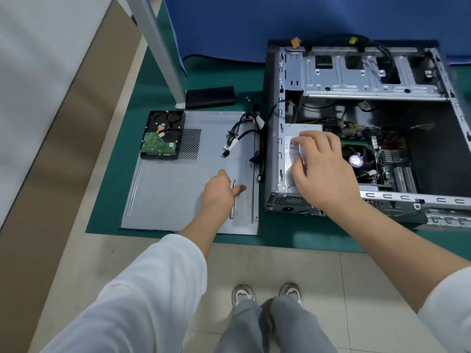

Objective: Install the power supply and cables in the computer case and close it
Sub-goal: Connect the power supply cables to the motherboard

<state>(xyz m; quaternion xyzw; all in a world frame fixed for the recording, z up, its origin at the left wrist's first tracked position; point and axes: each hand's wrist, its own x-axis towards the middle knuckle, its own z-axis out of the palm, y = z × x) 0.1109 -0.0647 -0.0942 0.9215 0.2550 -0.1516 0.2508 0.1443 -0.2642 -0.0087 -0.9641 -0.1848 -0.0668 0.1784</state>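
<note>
From the head view, the computer case [362,128] lies open on its side on a green mat [107,205] spread over the floor, at about two o'clock from the person's shoes [267,294]. The power supply [293,154] sits inside the case in its near-left corner, label facing up, with its bundle of cables [328,123] running off toward twelve o'clock. The right hand [321,164] rests on top of the power supply, fingers spread and slightly bent over the label.

At nine o'clock from the case, the removed side panel [178,189] lies flat on the mat. The left hand [221,189] is over this panel, fingers curled around a slim silver screwdriver [233,200] whose shaft shows beside the thumb. A hard drive [163,136] rests on the panel's far-left corner, and loose black cables [244,133] lie across its far-right edge. A black box [210,96] sits on the mat at twelve o'clock from the panel.
</note>
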